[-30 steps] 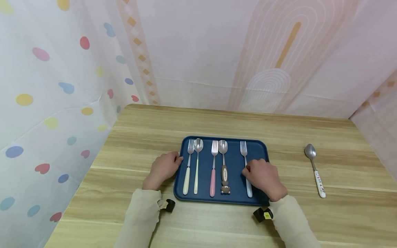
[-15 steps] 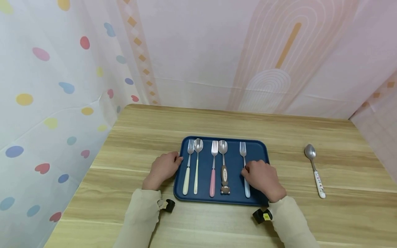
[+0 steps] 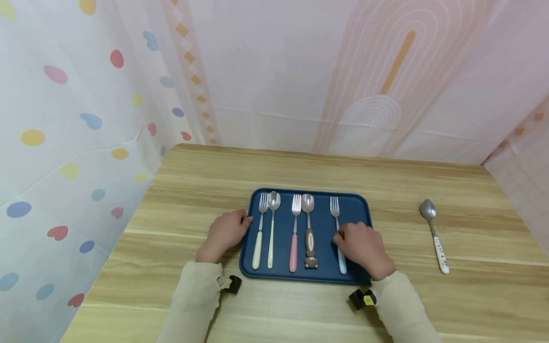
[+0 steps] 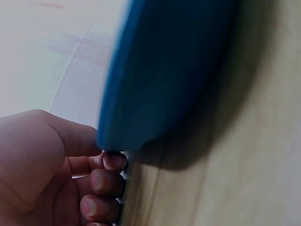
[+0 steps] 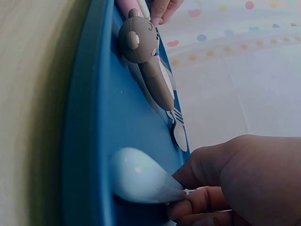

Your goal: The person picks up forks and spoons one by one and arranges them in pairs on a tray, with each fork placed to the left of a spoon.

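Observation:
A dark blue tray point(image 3: 280, 274) lies on the wooden table. At its left edge my left hand point(image 3: 226, 233) pinches the rim, thumb on the side and fingers curled below, as the left wrist view shows. My right hand point(image 3: 364, 245) is over the tray's right part. Its thumb and fingers pinch the light blue handle of a fork point(image 5: 141, 176), which lies in the tray with its tines point(image 3: 334, 206) pointing away. Left of this fork lies a spoon point(image 3: 310, 243) with a brown bear handle, beside a pink-handled fork point(image 3: 293, 252).
A cream-handled fork point(image 3: 257, 250) and a thin cream-handled spoon point(image 3: 271, 243) lie at the tray's left side. On the table point(image 3: 300, 314), to the tray's right, lies a spoon point(image 3: 437, 240) with a patterned white handle. Patterned curtains point(image 3: 266, 85) hang behind and at the left.
The light blue fork has shifted slightly left in the tray, with my right hand on it. My left hand stays at the tray's rim.

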Demonstrator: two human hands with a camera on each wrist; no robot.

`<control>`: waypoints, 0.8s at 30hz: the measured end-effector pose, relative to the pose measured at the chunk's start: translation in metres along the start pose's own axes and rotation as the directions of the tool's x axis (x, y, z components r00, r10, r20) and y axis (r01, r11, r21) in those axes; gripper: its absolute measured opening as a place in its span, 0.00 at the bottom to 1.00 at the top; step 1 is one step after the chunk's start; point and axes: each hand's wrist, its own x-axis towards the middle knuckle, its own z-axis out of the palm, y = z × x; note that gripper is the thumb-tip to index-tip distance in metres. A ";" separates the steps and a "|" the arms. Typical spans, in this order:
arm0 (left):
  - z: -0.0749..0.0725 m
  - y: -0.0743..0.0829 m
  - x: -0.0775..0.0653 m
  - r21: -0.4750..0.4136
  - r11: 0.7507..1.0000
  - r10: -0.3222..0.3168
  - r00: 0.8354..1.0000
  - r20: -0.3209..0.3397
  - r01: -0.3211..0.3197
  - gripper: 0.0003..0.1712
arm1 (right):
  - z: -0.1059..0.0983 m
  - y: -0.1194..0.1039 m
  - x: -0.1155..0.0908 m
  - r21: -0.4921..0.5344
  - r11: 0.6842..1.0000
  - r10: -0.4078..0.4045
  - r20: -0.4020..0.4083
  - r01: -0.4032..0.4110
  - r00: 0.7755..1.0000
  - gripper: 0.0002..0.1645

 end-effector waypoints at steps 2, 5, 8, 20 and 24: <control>0.000 0.001 0.000 0.000 1.000 0.002 1.000 -0.002 -0.002 0.18 | 0.000 0.000 0.000 0.001 1.000 -0.002 -0.001 0.002 1.000 0.19; -0.001 0.001 -0.001 0.000 1.000 0.007 1.000 -0.005 -0.007 0.18 | -0.001 0.001 0.000 0.004 1.000 -0.005 -0.003 0.005 1.000 0.19; -0.002 0.002 -0.001 0.000 1.000 0.009 1.000 -0.007 -0.009 0.18 | -0.002 0.001 0.000 0.004 1.000 -0.005 0.000 0.005 1.000 0.18; -0.002 0.001 -0.001 0.002 1.000 0.008 1.000 -0.005 -0.008 0.17 | -0.003 -0.001 0.001 0.008 1.000 0.015 0.044 -0.016 0.999 0.19; -0.003 0.000 -0.001 0.001 1.000 0.007 1.000 -0.004 -0.007 0.18 | -0.003 -0.002 0.001 0.019 1.000 0.023 0.058 -0.024 0.998 0.18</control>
